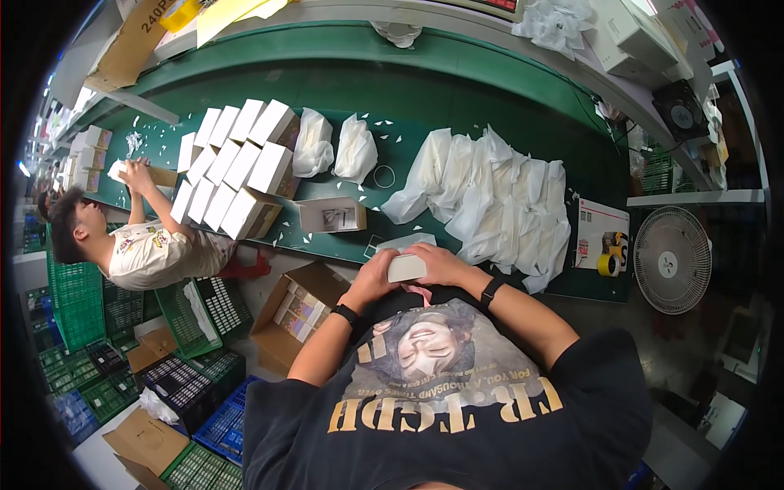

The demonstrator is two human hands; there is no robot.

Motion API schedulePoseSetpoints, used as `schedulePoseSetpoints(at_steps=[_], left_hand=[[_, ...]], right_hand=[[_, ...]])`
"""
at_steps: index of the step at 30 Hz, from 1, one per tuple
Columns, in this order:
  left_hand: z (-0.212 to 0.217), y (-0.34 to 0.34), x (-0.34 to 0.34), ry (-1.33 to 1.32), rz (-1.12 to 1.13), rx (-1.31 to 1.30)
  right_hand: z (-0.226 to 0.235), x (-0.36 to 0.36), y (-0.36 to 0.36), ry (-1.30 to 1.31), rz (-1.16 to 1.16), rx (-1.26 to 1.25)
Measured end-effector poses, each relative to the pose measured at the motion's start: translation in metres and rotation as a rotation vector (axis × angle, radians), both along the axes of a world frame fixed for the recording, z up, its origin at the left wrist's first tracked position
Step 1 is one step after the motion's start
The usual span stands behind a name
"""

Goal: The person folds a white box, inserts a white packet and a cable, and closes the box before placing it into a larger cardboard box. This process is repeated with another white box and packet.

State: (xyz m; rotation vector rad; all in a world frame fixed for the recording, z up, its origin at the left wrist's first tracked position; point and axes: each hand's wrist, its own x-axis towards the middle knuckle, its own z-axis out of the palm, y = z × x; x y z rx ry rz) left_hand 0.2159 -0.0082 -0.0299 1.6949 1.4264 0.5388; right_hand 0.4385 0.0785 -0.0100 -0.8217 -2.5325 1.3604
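At the near edge of the green bench, my left hand [376,274] and my right hand [438,263] are closed around a pale, flat object with rounded corners [406,268]; its exact kind cannot be made out. Something pink hangs just below it. A white translucent sheet [407,242] lies just beyond my fingers. To the left of my hands stands an open small box [310,217] with some printed material inside. On the right, rows of items in white translucent wrapping [506,196] overlap one another, and two more wrapped bundles [355,149] stand farther back.
White boxes [241,167] are stacked left of the open box. A co-worker [155,253] stands farther left, hands on the bench. An open carton [298,314] sits below the bench edge, near plastic crates [200,388]. Yellow tape [608,264] and a fan [671,261] are at right.
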Motion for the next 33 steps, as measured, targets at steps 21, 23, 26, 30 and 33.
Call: schedulePoseSetpoints(at_steps=[21,23,26,30,33], left_hand=[[0.084,-0.031,-0.045,-0.124,0.267,0.108],[0.102,-0.032,-0.054,-0.083,0.316,0.188],[0.12,-0.017,-0.077,-0.392,0.684,-0.056],[0.116,-0.007,-0.111,-0.308,0.646,-0.142],[0.108,0.0,-0.133,-0.432,0.57,-0.166]], right_hand=[[0.065,-0.028,-0.002,0.282,-0.19,-0.432],[0.08,-0.06,0.002,0.264,-0.231,-0.461],[0.089,-0.103,0.009,0.222,-0.32,-0.514],[0.08,-0.139,0.012,0.426,-0.292,-0.824],[0.087,-0.148,0.017,0.376,-0.338,-1.07]])
